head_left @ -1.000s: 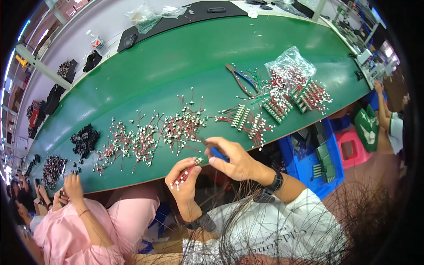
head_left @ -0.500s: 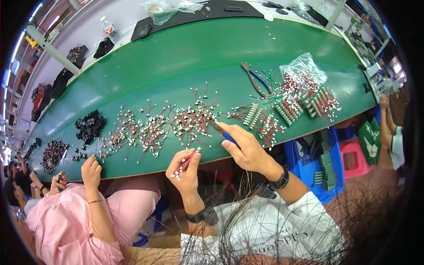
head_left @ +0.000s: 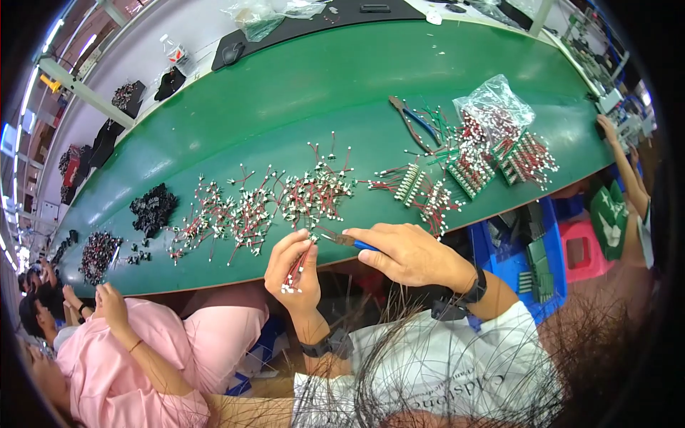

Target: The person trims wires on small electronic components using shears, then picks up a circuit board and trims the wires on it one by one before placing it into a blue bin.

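My left hand [head_left: 292, 278] is closed on a small bundle of red wires [head_left: 294, 274] with white ends, held at the near edge of the table. Pliers [head_left: 341, 239] with blue handles are gripped in my right hand [head_left: 414, 255]. Their metal jaws point left and reach close to the top of the bundle; whether they touch it I cannot tell. Just beyond my hands lies a loose heap of small boards with red wires [head_left: 314, 194]. A second such heap [head_left: 250, 214] spreads to its left.
Panels of joined boards [head_left: 469, 175] and a clear plastic bag [head_left: 496, 103] lie at the right, near another pair of pliers [head_left: 410, 121]. Black parts [head_left: 153, 209] are piled at left. A co-worker in pink [head_left: 135, 357] sits left. A blue crate [head_left: 553, 285] stands below the table at right.
My right hand has lowered the pliers from the heap to the wire bundle in my left hand. The co-worker's hand at left has drawn back from the table edge.
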The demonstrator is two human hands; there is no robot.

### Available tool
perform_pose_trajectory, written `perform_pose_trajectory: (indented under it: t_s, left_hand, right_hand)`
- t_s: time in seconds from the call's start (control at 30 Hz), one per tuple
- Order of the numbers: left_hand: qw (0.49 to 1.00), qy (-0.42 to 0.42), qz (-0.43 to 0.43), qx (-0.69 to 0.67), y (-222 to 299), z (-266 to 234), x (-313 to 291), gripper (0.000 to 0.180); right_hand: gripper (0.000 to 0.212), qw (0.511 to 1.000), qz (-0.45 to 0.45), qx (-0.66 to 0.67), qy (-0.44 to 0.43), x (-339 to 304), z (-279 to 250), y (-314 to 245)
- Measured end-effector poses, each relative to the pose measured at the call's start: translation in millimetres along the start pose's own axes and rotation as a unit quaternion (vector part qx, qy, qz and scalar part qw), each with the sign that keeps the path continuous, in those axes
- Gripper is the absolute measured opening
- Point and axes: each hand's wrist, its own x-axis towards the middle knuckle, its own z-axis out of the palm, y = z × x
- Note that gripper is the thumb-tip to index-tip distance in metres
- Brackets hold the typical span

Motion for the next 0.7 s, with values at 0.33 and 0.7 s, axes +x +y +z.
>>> perform_pose_trajectory:
  t_s: [0.33, 0.7]
  left_hand:
    - [0.999, -0.034, 0.007, -0.028, -7, -4, -2, 0.016]
    - [0.999, -0.041, -0.002, -0.029, -6, -7, -2, 0.018]
  right_hand:
    - [0.035, 0.999, -0.024, -0.024, 0.008, -1, 2, 4]
    - [0.035, 0.999, -0.027, 0.02, -0.027, 2, 2, 9]
